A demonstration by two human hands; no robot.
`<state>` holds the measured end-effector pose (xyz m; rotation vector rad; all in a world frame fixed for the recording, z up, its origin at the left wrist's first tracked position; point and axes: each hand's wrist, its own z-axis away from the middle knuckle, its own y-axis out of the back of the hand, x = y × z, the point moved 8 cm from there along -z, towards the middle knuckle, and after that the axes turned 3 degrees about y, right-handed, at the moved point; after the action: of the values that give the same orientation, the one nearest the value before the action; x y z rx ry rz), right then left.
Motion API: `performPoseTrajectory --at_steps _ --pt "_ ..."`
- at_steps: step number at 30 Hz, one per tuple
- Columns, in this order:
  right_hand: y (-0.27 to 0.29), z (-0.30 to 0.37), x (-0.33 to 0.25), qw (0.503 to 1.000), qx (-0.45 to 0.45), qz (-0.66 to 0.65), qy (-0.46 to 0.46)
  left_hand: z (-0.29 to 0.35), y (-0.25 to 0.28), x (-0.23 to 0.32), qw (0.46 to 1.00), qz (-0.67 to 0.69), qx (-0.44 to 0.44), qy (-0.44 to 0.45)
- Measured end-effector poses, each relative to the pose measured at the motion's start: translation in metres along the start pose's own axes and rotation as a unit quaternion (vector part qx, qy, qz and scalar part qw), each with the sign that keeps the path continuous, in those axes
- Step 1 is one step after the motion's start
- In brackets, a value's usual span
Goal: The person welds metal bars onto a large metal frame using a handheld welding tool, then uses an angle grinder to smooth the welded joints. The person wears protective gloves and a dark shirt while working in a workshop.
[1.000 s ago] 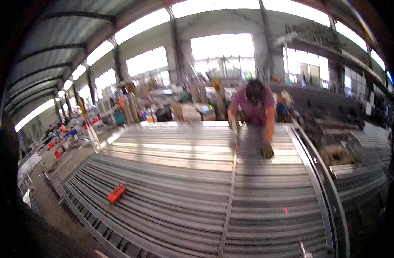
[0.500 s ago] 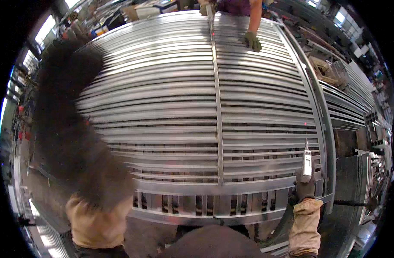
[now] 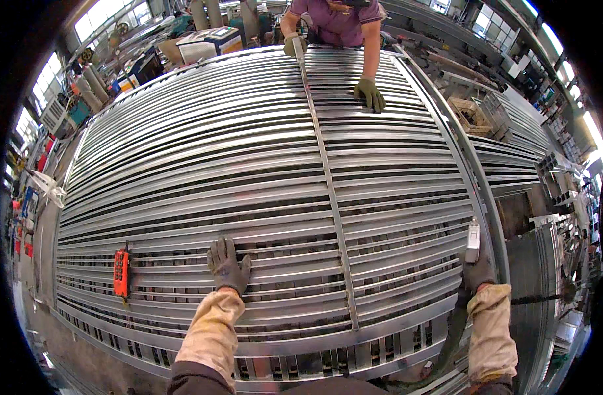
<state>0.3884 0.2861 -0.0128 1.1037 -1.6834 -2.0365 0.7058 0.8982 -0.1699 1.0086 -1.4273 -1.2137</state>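
Observation:
My left hand (image 3: 229, 263), in a dark grey glove, lies with its fingers spread on the metal slats of a large frame (image 3: 268, 266). My right hand (image 3: 478, 271), also gloved, is wrapped round a white and grey welding gun (image 3: 472, 242) at the frame's right side. The gun's slim end points away from me, near where the slats meet the right side rail (image 3: 476, 191). Fingers of the right hand are partly hidden by the gun. An orange-red remote control (image 3: 121, 272) with dark buttons rests on the slats left of my left hand.
Across the frame a co-worker (image 3: 334, 23) in a purple shirt holds a similar gun (image 3: 299, 49), with the other gloved hand (image 3: 369, 94) on the slats. A bar (image 3: 334, 210) runs across the slats. Stacked metal profiles (image 3: 505, 161) and a crate (image 3: 469, 115) stand right.
My left hand, earlier a large dark blur at the left, now rests on the slats. The remote control has come into sight. The view has shifted; my right hand still holds the gun.

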Motion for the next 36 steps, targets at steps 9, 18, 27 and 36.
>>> performPoseTrajectory --at_steps 9,18,27,36 --pt "-0.07 -0.156 -0.059 0.997 0.011 0.064 0.048 -0.006 0.013 0.01 0.998 0.023 0.054 -0.025" --pt "-0.148 -0.181 -0.073 0.999 0.018 0.014 0.029 -0.011 0.008 0.013 0.999 0.003 0.024 -0.035" --pt "-0.159 -0.17 -0.093 0.991 0.051 -0.051 0.114 -0.017 -0.005 0.016 0.999 -0.019 -0.044 -0.006" --pt "-0.166 -0.167 -0.085 0.979 0.032 -0.186 0.072 -0.018 -0.008 0.02 0.998 -0.034 -0.001 -0.056"
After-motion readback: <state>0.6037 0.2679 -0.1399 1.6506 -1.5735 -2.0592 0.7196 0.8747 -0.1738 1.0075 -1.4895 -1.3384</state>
